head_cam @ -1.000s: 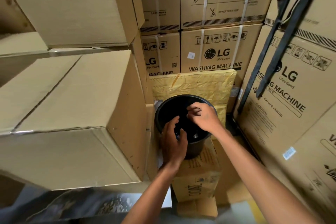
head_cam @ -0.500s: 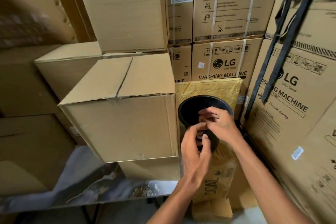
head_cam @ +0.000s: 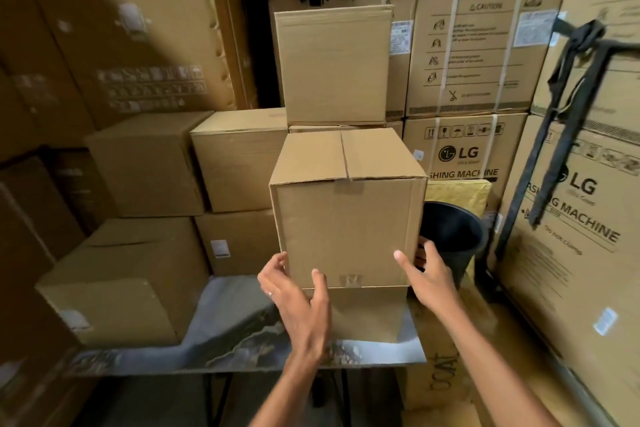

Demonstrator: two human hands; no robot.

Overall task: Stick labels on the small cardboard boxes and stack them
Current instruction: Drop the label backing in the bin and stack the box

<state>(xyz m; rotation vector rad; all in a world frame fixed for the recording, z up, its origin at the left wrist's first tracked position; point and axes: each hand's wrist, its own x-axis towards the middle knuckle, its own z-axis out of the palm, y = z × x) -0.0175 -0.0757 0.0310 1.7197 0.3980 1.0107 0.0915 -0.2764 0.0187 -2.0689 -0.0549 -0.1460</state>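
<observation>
Both arms reached forward from below; the left hand [head_cam: 298, 295] lay against the lower left corner of the front box [head_cam: 346, 218], fingers spread and open, thumb on the front face; the right hand [head_cam: 427, 274] cupped the lower right edge, fingers loosely open, not clamped; the box sat upright on another box [head_cam: 367, 314] on the table [head_cam: 225, 329], just beside a black bucket [head_cam: 453, 236].

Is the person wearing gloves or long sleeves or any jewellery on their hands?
No gloves and no sleeves in view: both forearms are bare. The left hand has a thin silvery ring on one finger. The right hand shows no ring or watch from this angle.
</observation>
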